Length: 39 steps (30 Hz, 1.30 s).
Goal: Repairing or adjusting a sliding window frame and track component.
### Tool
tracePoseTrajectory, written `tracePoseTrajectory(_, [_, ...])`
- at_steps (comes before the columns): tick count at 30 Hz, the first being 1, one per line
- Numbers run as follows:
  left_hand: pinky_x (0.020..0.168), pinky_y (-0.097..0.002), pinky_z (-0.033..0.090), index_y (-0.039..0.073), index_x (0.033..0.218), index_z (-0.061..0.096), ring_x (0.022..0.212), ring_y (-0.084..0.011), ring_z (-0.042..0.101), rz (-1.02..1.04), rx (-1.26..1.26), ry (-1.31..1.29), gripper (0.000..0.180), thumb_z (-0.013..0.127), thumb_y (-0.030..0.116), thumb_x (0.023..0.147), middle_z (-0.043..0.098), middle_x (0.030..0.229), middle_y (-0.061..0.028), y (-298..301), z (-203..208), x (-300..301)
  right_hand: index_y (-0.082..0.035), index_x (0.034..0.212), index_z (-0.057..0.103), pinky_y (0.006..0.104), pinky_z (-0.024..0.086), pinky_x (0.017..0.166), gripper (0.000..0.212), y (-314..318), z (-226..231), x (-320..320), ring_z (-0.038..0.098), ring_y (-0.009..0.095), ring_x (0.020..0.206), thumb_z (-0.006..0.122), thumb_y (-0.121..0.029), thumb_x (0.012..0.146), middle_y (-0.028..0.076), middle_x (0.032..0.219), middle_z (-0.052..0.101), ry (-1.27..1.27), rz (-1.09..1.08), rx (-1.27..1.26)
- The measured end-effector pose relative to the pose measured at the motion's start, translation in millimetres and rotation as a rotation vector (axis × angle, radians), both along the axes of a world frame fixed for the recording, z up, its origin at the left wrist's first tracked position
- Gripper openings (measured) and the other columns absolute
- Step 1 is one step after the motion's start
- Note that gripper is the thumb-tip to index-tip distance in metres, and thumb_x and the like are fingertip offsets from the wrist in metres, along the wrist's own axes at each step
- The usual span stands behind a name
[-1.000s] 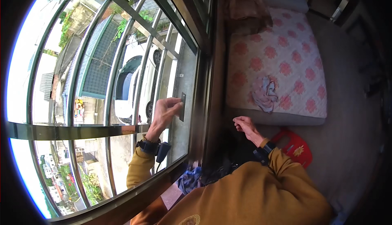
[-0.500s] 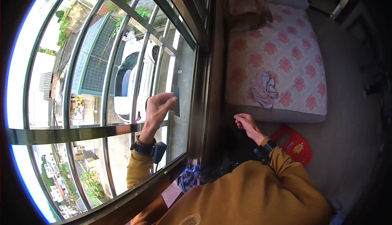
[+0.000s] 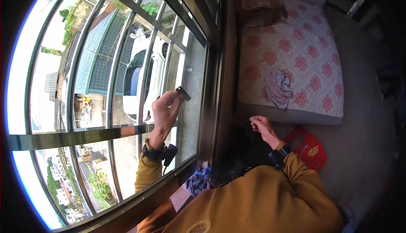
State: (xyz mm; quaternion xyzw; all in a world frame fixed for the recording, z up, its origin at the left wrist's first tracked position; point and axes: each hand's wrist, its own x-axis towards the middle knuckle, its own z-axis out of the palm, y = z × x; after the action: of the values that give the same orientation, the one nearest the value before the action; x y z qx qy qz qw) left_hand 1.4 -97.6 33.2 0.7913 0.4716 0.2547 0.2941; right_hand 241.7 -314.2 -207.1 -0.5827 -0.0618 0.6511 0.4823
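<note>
My left hand [image 3: 165,110] reaches out through the window opening, beside the metal bars. Between thumb and fingers it pinches a small flat dark plate [image 3: 183,93] with a hole near one end. The plate is tilted and stands apart from the bars. My right hand [image 3: 262,126] is inside the room, in front of the bed's near end. Its fingers are curled together, and what they hold, if anything, is hidden. The dark window frame [image 3: 217,72] runs between my two hands.
Metal bars [image 3: 113,76] cross the window, with a concrete ledge [image 3: 192,81] beyond the frame. A bed with a flowered cover [image 3: 311,66] carries a crumpled cloth [image 3: 279,90]. A red chair or stool [image 3: 314,148] stands by my right arm. Dark blue cloth [image 3: 198,181] lies below the window.
My left hand has turned the plate from nearly upright to slanted, raising it slightly. My right hand has shifted a little right in the picture, and the whole view has moved slightly too.
</note>
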Motion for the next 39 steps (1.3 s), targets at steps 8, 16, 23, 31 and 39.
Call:
tracePoseTrajectory(8, [0.069, -0.0274, 0.052, -0.001, 0.095, 0.066, 0.076, -0.0185, 0.069, -0.056, 0.036, 0.037, 0.012, 0.061, 0.003, 0.085, 0.07, 0.081, -0.0128, 0.2, 3.4, 0.6, -0.007, 0.093, 0.063, 0.0189, 0.045, 0.056, 0.012, 1.3, 2.5, -1.6, 0.054, 0.005, 0.061, 0.062, -0.018, 0.089, -0.003, 0.074, 0.058, -0.001, -0.031, 0.025])
tracePoseTrajectory(16, [0.068, -0.0278, 0.051, 0.0, 0.098, 0.066, 0.076, -0.0185, 0.069, -0.099, 0.049, -0.026, 0.015, 0.057, 0.002, 0.086, 0.07, 0.081, -0.0119, 4.8, -7.2, -0.3, -0.007, 0.093, 0.064, 0.0191, 0.045, 0.056, 0.012, 5.4, 5.6, -4.0, 0.054, 0.005, 0.061, 0.063, -0.018, 0.088, -0.003, 0.073, 0.058, -0.008, -0.015, 0.018])
tracePoseTrajectory(23, [0.068, -0.0262, 0.051, 0.001, 0.099, 0.067, 0.076, -0.0162, 0.069, -0.102, 0.087, 0.003, 0.015, 0.061, 0.003, 0.085, 0.07, 0.081, -0.0111, 2.9, -1.7, 5.5, -0.007, 0.093, 0.064, 0.0193, 0.045, 0.056, 0.013, 3.9, 2.5, -3.6, 0.054, 0.005, 0.062, 0.064, -0.019, 0.088, -0.002, 0.073, 0.059, -0.006, -0.008, 0.012])
tracePoseTrajectory(31, [0.067, -0.0268, 0.053, 0.0, 0.091, 0.069, 0.076, -0.0169, 0.069, -0.07, 0.09, -0.015, 0.013, 0.057, 0.001, 0.087, 0.071, 0.082, -0.0089, 4.0, -12.2, 4.0, -0.008, 0.095, 0.063, 0.0191, 0.048, 0.06, 0.012, 4.0, 2.9, -2.3, 0.055, 0.004, 0.064, 0.061, -0.019, 0.09, -0.004, 0.077, 0.058, -0.027, 0.017, 0.01])
tracePoseTrajectory(39, [0.067, -0.0247, 0.051, 0.001, 0.098, 0.068, 0.075, -0.0145, 0.069, -0.057, 0.139, -0.034, 0.014, 0.063, 0.003, 0.085, 0.07, 0.08, -0.0096, 3.4, -20.1, 0.2, -0.008, 0.095, 0.063, 0.0188, 0.047, 0.059, 0.012, 3.2, 0.7, -1.0, 0.055, 0.004, 0.064, 0.062, -0.019, 0.089, -0.004, 0.076, 0.058, -0.008, 0.014, 0.01])
